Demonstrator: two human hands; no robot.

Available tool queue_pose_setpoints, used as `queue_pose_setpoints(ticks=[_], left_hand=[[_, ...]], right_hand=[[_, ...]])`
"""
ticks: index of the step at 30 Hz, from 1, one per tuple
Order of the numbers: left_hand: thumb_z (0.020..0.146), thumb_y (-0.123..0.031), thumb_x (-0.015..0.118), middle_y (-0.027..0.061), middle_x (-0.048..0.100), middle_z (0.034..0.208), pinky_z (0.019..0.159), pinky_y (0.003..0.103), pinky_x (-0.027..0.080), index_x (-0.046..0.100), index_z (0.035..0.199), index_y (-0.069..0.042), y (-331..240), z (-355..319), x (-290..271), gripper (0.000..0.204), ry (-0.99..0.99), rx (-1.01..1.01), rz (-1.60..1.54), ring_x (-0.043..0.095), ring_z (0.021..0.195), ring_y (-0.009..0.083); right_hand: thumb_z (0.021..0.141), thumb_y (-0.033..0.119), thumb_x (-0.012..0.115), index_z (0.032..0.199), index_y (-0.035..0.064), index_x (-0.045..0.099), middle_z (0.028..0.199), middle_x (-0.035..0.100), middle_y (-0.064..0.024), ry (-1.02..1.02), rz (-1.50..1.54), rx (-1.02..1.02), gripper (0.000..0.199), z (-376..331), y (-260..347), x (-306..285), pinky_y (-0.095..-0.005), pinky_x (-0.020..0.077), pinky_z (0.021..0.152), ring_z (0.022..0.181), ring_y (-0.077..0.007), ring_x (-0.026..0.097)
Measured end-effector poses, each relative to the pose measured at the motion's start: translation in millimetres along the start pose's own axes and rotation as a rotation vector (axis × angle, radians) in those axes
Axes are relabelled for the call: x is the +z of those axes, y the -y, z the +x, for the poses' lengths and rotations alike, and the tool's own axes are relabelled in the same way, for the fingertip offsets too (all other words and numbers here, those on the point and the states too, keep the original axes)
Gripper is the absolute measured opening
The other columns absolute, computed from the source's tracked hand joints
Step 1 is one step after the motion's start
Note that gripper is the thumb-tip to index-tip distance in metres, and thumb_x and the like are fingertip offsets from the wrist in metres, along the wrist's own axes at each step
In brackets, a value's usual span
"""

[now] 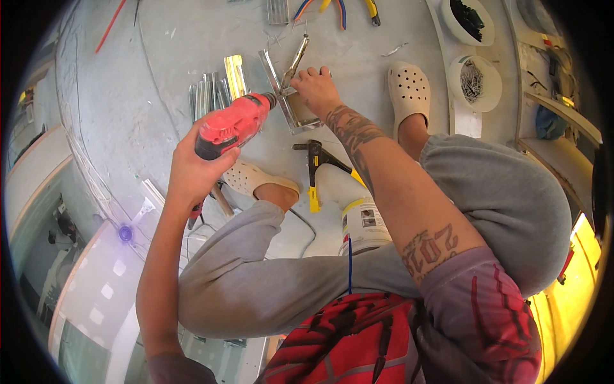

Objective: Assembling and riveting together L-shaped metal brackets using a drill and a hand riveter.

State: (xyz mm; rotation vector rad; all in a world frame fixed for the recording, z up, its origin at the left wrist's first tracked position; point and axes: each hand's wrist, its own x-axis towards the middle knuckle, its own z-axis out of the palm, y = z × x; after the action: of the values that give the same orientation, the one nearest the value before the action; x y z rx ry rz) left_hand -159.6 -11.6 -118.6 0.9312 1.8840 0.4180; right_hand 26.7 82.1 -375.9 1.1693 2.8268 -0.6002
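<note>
Red and black plastic, the drill (231, 125) sits in the left hand (203, 157), which is closed around its rear end. Its long axis runs diagonally: the chuck points up and to the right, toward a bent metal frame (286, 114) just beyond the drill's nose — whether they touch, I cannot tell. The right hand (318, 91), to the drill's right, lies over that frame with fingers loosely bent; I cannot tell if it grips. Just above and left of the drill lie metal strips (208, 96), with a gold-coloured strip (235, 75) beside them. Below and right of it is a black-and-yellow hand tool (313, 160). A white bucket (366, 233) stands farther that way — its contents hidden. Well right of the drill, one white bowl (492, 86) holds thin silvery fasteners (471, 81); another white bowl (488, 31), above it, holds dark pieces (467, 19).
</note>
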Motion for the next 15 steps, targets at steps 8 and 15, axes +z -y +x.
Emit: queue_pose_setpoints(ticks=[8, 15], left_hand=[[0.073, -0.009, 0.076, 0.0095, 0.068, 0.11, 0.09, 0.03, 0.049, 0.057, 0.129, -0.002, 5.7, -2.1, 3.3, 0.06, -0.018, 0.111, 0.012, 0.064, 0.1, 0.0154], [0.074, -0.01, 0.076, 0.0097, 0.068, 0.11, 0.09, 0.03, 0.049, 0.057, 0.128, -0.001, 2.1, -3.1, 4.4, 0.058, -0.019, 0.103, 0.014, 0.064, 0.1, 0.0159]], right_hand=[[0.078, 0.012, 0.065, 0.101, 0.0221, 0.068, 0.096, 0.063, -0.0012, -0.025, -0.006, -0.002, 0.025, -0.5, 0.1, 3.1, -0.0405, 0.0376, 0.087, 0.101, -0.02, 0.057], [0.075, 0.012, 0.068, 0.099, 0.0211, 0.067, 0.096, 0.062, -0.0013, -0.066, 0.003, -0.004, 0.025, 0.0, 0.6, 7.6, -0.0404, 0.0377, 0.087, 0.101, -0.0203, 0.057]])
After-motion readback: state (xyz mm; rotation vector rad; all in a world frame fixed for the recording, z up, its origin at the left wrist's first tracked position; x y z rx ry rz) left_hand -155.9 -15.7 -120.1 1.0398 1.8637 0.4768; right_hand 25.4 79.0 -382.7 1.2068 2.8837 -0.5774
